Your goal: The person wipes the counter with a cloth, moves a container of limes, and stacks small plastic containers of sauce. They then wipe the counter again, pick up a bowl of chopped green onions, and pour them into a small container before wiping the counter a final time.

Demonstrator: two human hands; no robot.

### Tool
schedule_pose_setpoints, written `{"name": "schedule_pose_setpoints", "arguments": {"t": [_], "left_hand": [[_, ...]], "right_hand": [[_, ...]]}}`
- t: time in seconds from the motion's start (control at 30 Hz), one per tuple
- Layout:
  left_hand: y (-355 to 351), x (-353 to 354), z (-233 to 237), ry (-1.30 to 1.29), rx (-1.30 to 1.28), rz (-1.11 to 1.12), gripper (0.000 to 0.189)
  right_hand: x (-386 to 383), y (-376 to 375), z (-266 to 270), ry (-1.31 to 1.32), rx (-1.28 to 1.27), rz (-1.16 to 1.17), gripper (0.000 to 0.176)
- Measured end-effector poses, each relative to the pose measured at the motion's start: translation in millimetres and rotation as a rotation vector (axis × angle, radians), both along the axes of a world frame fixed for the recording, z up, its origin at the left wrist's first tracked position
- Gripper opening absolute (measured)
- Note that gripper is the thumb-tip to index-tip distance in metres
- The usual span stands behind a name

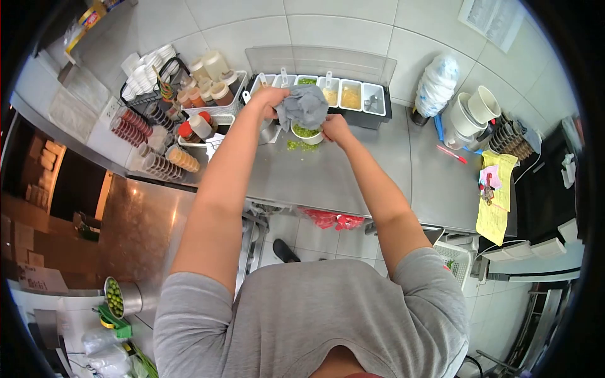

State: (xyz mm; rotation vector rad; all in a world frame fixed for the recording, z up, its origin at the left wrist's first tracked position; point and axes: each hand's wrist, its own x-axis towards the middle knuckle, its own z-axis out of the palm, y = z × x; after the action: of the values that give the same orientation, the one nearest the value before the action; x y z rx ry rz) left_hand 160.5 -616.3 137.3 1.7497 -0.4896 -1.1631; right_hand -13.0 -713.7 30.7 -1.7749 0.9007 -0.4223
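My left hand [272, 102] is closed on a bunched grey cloth [304, 104], which hangs over the back of a small white container. Chopped greens [306, 131] fill that white container [309, 140], and its far side is hidden by the cloth. At the container's right edge, my right hand [337, 128] has its fingers closed on the rim. Loose green bits [301, 146] lie scattered on the steel counter [296, 179] just in front of it. Behind both hands stands a black rack of white topping tubs [351, 94], some with white-handled scoops.
Seasoning bottles and jars [217, 88] crowd a white basket at left, with stacked cups [165, 160] nearby. On the right are white tubs [469, 113], a red marker [452, 155] and yellow paper [496, 195]. A pot of green limes [123, 297] sits at lower left.
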Motion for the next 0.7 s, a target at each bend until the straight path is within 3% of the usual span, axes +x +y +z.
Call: {"name": "schedule_pose_setpoints", "arguments": {"t": [0.2,0.3,0.5,0.6,0.7], "left_hand": [[7.1,-8.0,-23.9,0.364,-0.121,0.229,0.020],[4.2,-16.5,-27.1,0.219,-0.130,0.153,0.021],[6.5,-35.0,-3.1,0.511,-0.287,0.228,0.022],[2.6,-46.3,8.3,0.741,-0.369,0.099,0.022],[-3.4,-54.3,1.9,0.601,-0.304,0.109,0.022]], "right_hand": [[-3.4,0.1,7.8,-0.008,0.012,-0.003,0.017],[-6.3,1.9,7.5,-0.030,0.085,0.001,0.019],[-13.5,5.1,4.8,-0.074,0.124,-0.008,0.020],[-21.9,6.1,5.4,-0.074,0.119,-0.012,0.020],[-31.9,7.0,5.3,-0.084,0.167,-0.016,0.019]]}}
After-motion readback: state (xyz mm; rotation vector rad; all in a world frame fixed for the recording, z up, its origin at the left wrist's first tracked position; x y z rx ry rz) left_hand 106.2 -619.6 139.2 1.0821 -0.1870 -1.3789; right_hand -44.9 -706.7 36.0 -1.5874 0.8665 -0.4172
